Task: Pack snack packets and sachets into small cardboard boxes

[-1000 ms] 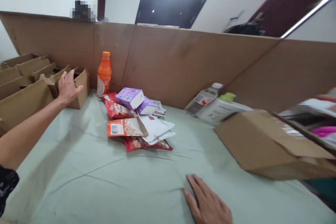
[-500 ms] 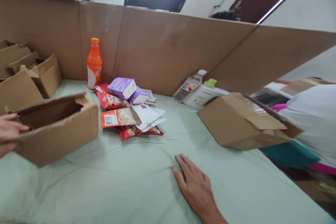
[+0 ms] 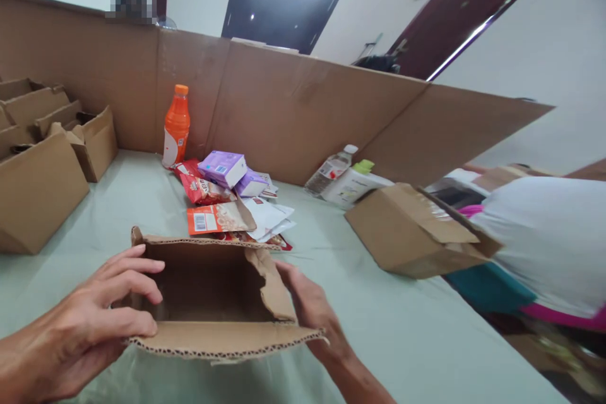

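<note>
An open cardboard box (image 3: 222,338) sits in front of me, its top facing up and its inside showing bare brown walls. My left hand (image 3: 97,312) grips its left end, fingers curled over the rim. Against the opposite end lies my right hand (image 3: 312,306), its fingertips partly hidden behind the box wall. Just beyond the box is a pile: an orange-and-white packet (image 3: 220,218), white packets (image 3: 267,218), red snack bags (image 3: 201,189) and purple boxes (image 3: 221,167). An orange drink bottle (image 3: 176,129) stands upright behind the pile.
More cardboard boxes (image 3: 42,196) stand at the left. A clear bottle (image 3: 331,170) and a white bottle with a green cap (image 3: 355,186) lean near the cardboard partition (image 3: 293,107). Another box (image 3: 411,230) lies tilted at the right table edge, beside a person in white (image 3: 544,233).
The box has come from the left to the middle front, turned so its inside faces me. My left hand moved with it. My right hand left the tabletop and now holds the box's right end.
</note>
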The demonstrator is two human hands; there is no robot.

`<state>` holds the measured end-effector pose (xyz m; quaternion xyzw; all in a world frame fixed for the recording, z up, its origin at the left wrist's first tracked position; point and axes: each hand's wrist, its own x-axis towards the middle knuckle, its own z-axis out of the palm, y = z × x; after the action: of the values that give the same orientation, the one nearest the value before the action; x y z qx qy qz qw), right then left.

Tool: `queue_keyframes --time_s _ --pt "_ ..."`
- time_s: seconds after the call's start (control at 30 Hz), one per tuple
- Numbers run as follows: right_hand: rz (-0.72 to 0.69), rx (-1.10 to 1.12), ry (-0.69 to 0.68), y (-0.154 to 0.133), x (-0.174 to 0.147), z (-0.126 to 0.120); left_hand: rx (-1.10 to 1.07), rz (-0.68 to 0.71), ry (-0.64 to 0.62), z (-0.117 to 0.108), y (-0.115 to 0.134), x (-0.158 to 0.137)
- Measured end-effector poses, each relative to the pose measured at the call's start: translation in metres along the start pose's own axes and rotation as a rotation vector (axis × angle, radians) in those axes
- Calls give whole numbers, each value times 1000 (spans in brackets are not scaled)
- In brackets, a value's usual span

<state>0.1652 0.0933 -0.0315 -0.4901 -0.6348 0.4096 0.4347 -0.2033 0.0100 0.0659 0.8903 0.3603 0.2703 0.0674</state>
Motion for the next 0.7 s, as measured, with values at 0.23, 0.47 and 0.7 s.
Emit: queue_keyframes --time_s 0.23,0.47,0.7 --pt "-180 -364 76 -29 118 -29 -10 -68 -13 17 1 -22" --pt "-218 -826 -23 -46 261 39 76 -154 75 44 -12 -27" --pt "-159 -481 113 -68 258 34 -26 31 16 18 6 -7"
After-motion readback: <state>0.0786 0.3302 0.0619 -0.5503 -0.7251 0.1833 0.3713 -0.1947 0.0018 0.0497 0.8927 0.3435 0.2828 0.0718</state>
